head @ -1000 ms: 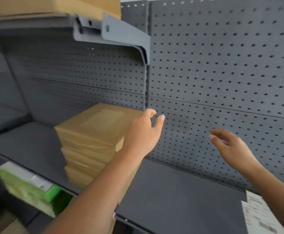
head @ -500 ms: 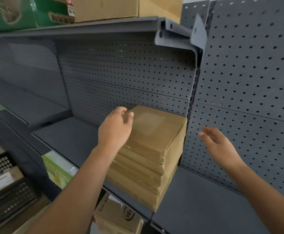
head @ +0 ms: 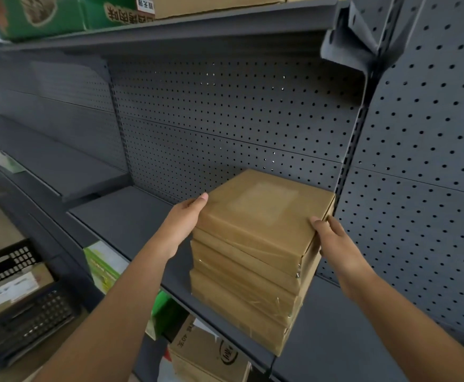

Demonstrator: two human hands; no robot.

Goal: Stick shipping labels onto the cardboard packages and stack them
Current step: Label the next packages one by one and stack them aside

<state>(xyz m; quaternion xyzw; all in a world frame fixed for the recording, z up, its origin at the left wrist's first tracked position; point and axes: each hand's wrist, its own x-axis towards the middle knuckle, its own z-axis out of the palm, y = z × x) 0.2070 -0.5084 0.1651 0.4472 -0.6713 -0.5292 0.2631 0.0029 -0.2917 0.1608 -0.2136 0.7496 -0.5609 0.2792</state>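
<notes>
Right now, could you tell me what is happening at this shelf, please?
A person has both hands on the top package of a stack of cardboard packages on a dark metal shelf. The left hand holds its left edge, thumb on top; the right hand holds its near right corner. It lies on the stack, and no white label shows on its top.

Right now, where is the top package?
Head view, centre-right: the top package caps the stack on the grey shelf, beside the upright post, left hand and right hand on its sides.
</notes>
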